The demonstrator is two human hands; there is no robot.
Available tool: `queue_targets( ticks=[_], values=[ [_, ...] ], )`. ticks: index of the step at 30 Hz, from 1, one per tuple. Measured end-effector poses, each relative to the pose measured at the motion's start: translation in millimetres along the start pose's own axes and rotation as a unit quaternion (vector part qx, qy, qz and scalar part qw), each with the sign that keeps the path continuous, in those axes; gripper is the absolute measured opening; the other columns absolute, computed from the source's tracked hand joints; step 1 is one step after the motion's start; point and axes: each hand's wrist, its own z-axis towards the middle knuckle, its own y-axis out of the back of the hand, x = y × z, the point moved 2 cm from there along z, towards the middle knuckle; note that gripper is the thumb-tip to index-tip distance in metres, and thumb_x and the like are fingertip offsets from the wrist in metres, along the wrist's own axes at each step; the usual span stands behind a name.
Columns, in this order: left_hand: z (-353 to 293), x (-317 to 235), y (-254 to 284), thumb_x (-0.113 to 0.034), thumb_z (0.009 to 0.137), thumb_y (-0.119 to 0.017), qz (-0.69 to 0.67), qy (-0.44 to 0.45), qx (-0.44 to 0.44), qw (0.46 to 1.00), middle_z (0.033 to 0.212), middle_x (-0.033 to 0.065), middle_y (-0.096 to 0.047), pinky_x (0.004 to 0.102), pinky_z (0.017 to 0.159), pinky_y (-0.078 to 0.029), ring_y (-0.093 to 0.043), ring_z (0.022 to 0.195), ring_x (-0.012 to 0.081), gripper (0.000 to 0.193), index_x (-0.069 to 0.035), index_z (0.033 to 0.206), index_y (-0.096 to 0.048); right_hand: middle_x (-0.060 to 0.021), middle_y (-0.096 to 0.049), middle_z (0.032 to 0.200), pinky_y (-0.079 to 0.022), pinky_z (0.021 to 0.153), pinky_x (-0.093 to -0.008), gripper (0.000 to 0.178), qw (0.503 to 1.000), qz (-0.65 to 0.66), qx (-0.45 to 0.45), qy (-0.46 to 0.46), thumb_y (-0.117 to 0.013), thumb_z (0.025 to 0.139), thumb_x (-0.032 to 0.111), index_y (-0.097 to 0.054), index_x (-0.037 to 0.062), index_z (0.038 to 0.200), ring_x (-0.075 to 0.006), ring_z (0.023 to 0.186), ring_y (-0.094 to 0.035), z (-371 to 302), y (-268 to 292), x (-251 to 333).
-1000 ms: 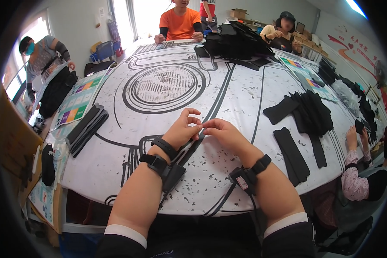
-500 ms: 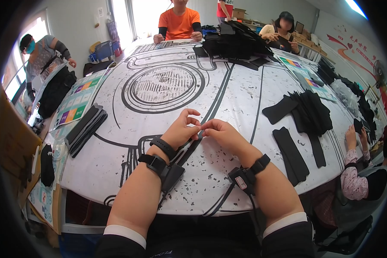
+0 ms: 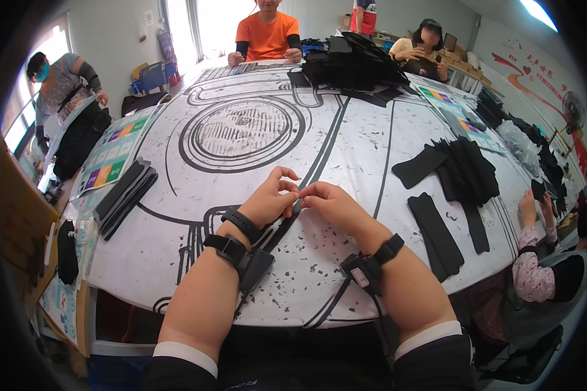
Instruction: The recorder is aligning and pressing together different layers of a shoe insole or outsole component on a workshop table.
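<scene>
Over the middle of the white printed tablecloth [image 3: 319,287], my left hand [image 3: 270,199] and my right hand [image 3: 336,205] meet at the fingertips. Thumb and forefinger of each are pinched together; whatever lies between them is too small or hidden to make out. Both wrists wear black straps with small boxes. To the right of my right hand lie flat black socks [image 3: 435,238], with a fanned heap of black socks [image 3: 466,173] beyond them. A neat stack of black and dark grey socks [image 3: 125,199] rests at the left.
A large black sock pile [image 3: 352,65] covers the far side, before a person in orange [image 3: 267,36]. Another person sits far right. Hands of a co-worker [image 3: 535,205] work at the right edge. Someone stands at the left. Coloured printed sheets [image 3: 120,153] lie along the left edge.
The whole view has shifted slightly, moving things a little left in the picture. My hands stay pinched together at nearly the same spot; the socks lie unchanged.
</scene>
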Motion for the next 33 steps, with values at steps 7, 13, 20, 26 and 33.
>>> queue_targets(
  ticks=[7, 13, 20, 26, 33],
  values=[
    [-3, -5, -3, -0.003, 0.081, -0.052, 0.028, -0.012, -0.011, 0.999, 0.086, 0.0056, -0.049, 0.0188, 0.047, -0.039, -0.048, 0.052, 0.0080, 0.030, -0.006, 0.108, -0.038, -0.0034, -0.061, 0.090, -0.042, 0.075, -0.0232, 0.023, 0.999, -0.024, 0.006, 0.030, -0.055, 0.082, 0.014, -0.060, 0.0033, 0.102, -0.0089, 0.084, -0.054, 7, -1, -3],
    [-7, -3, -4, -0.002, 0.082, -0.049, -0.019, 0.000, -0.008, 1.000, 0.085, 0.0056, -0.049, 0.0187, 0.046, -0.037, -0.046, 0.052, 0.0074, 0.027, -0.005, 0.106, -0.037, -0.0039, -0.061, 0.095, -0.042, 0.080, -0.0227, 0.023, 1.000, -0.005, 0.007, 0.001, -0.055, 0.085, 0.012, -0.058, 0.0017, 0.105, -0.0092, 0.089, -0.055, -3, -5, 1],
    [-3, -3, -1, -0.003, 0.085, -0.047, -0.003, -0.005, 0.013, 1.000, 0.083, 0.0038, -0.045, 0.0178, 0.047, -0.037, -0.043, 0.053, 0.0066, 0.020, -0.006, 0.103, -0.037, -0.0027, -0.060, 0.095, -0.041, 0.079, -0.0220, 0.024, 1.000, 0.014, 0.026, -0.008, -0.054, 0.085, 0.011, -0.056, 0.0025, 0.108, -0.0080, 0.088, -0.054, -1, -3, 1],
    [-1, 4, 1, -0.001, 0.087, -0.049, -0.042, -0.008, -0.019, 0.999, 0.088, 0.0047, -0.046, 0.0172, 0.049, -0.039, -0.045, 0.055, 0.0064, 0.025, -0.006, 0.107, -0.036, -0.0049, -0.060, 0.094, -0.043, 0.077, -0.0227, 0.028, 0.998, 0.050, 0.016, 0.019, -0.055, 0.083, 0.010, -0.054, 0.0008, 0.109, -0.0094, 0.086, -0.055, 7, 0, -5],
    [-4, -3, -3, -0.001, 0.082, -0.053, -0.045, -0.008, -0.029, 0.999, 0.092, 0.0080, -0.048, 0.0198, 0.053, -0.044, -0.050, 0.060, 0.0087, 0.039, -0.004, 0.116, -0.035, -0.0048, -0.061, 0.096, -0.042, 0.079, -0.0225, 0.026, 1.000, 0.002, 0.015, -0.005, -0.055, 0.084, 0.012, -0.055, 0.0012, 0.108, -0.0091, 0.088, -0.055, -4, -2, 6]
  ],
)
